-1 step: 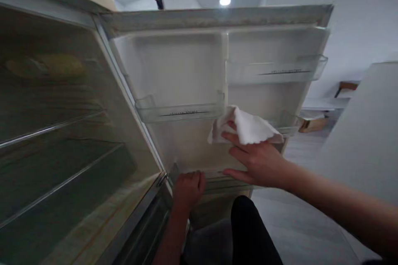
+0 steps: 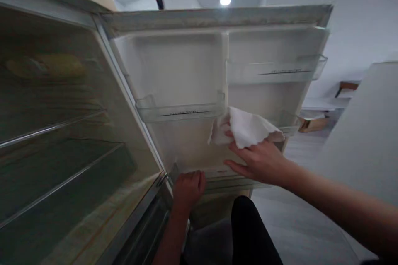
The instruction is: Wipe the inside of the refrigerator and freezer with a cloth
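A white cloth [image 2: 250, 126] with a scalloped edge lies over the fingers of my right hand [image 2: 261, 161]. That hand grips it in front of the inner panel of an open fridge door [image 2: 186, 66], above the lowest visible bin; its thumb stays outside the cloth. My left hand [image 2: 188, 188] is closed, its fingers curled over the rim of the lower door bin [image 2: 224, 184] near the hinge side. The fingertips are hidden there. Above it, a clear door bin [image 2: 183, 112] is fixed to the panel.
The fridge interior [image 2: 62, 153] opens at left with glass shelves and a yellowish roll-shaped object [image 2: 46, 66]. Another clear bin [image 2: 273, 70] sits at the door's upper right. My dark-clad knee [image 2: 248, 223] is below. A cardboard box [image 2: 313, 124] stands beyond the door.
My right hand and the cloth have shifted slightly, with the cloth now covering more of the fingers. The left hand stays in place.
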### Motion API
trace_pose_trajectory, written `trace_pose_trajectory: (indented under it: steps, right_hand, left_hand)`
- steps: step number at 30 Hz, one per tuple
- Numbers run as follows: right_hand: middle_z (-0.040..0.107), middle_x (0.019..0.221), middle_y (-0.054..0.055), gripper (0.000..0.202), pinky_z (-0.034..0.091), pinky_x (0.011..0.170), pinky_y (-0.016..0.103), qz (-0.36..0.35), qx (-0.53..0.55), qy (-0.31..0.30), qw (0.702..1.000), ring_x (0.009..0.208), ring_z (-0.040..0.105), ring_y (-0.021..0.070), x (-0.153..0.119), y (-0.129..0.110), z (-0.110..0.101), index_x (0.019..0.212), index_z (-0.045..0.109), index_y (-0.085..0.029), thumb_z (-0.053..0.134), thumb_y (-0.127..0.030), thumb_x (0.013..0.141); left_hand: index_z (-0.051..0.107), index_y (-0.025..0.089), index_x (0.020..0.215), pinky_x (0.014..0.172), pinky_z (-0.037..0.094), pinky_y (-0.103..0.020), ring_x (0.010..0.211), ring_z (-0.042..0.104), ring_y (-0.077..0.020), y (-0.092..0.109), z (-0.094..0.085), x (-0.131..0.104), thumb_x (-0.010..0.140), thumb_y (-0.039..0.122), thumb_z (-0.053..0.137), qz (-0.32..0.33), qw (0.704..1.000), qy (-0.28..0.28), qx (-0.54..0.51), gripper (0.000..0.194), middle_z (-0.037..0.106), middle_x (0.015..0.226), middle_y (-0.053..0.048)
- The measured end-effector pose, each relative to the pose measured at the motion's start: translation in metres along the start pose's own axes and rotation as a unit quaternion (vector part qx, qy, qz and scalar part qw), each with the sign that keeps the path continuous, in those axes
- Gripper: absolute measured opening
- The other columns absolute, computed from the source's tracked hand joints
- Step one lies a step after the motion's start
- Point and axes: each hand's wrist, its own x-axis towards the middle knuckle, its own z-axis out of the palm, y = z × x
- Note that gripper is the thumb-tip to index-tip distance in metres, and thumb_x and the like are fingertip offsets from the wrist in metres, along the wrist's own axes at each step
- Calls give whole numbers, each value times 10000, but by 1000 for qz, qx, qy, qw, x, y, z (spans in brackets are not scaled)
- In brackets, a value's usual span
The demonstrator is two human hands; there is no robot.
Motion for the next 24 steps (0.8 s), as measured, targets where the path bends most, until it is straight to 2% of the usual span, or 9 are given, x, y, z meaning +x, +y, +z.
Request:
trace_pose_trajectory:
  steps: [3,5,8,11,14,18,21,24]
  right_hand:
    - [653,1120,136,209,405,753,346,30,-98,18,995,940,576,243,10,12,7,1120,651,-161,541,-263,975]
    - [644,1043,122,236,388,755,360,43,-156,6,987,914,548,250,14,17,10,1173,631,-155,537,-240,974]
    - [616,910,84,175,372,765,366,48,-216,-3,975,852,508,238,13,25,14,1100,642,-172,519,-231,990]
    - [613,899,65,146,383,909,388,52,-244,29,968,889,499,226,-2,40,21,1053,647,-195,515,-226,998]
    - [644,986,61,157,321,1090,431,48,-258,69,962,992,513,218,-24,63,30,1085,646,-199,525,-190,985]
    - [665,1079,62,184,257,1169,472,69,-250,94,961,1077,532,217,-43,87,39,1115,643,-194,529,-185,972]
    - [678,1036,56,150,264,1174,473,89,-235,107,962,1027,548,213,-34,81,47,1055,652,-191,529,-190,969]
    - [689,1017,57,153,299,1154,442,98,-211,127,964,988,558,208,-10,57,58,1034,655,-189,516,-178,972]
  left_hand:
    - [632,201,655,594,384,-313,499,614,-178,0,-1,0,976,257,474,-8,1000,-9,0,361,662,549,-5]
    - [629,203,653,600,382,-312,511,620,-180,2,0,0,982,265,465,-13,1000,-22,1,372,666,556,-11]
    - [624,207,655,609,380,-311,524,622,-182,4,0,2,993,278,447,-18,999,-38,1,388,670,565,-11]
    - [624,210,662,608,368,-315,523,614,-183,7,1,4,995,280,447,-17,999,-37,3,384,666,564,-9]
    - [618,210,654,600,353,-325,513,603,-184,10,4,7,993,273,456,-13,1000,-27,7,381,656,553,-12]
    - [607,214,645,609,354,-340,507,599,-184,12,10,8,989,268,464,-12,1000,-15,14,377,641,540,-11]
    - [607,218,649,619,362,-345,513,604,-184,15,14,10,986,268,466,-12,1000,-14,16,368,644,545,-8]
    - [608,219,652,621,368,-345,514,606,-185,16,16,11,986,270,466,-15,1000,-15,22,367,650,552,-8]
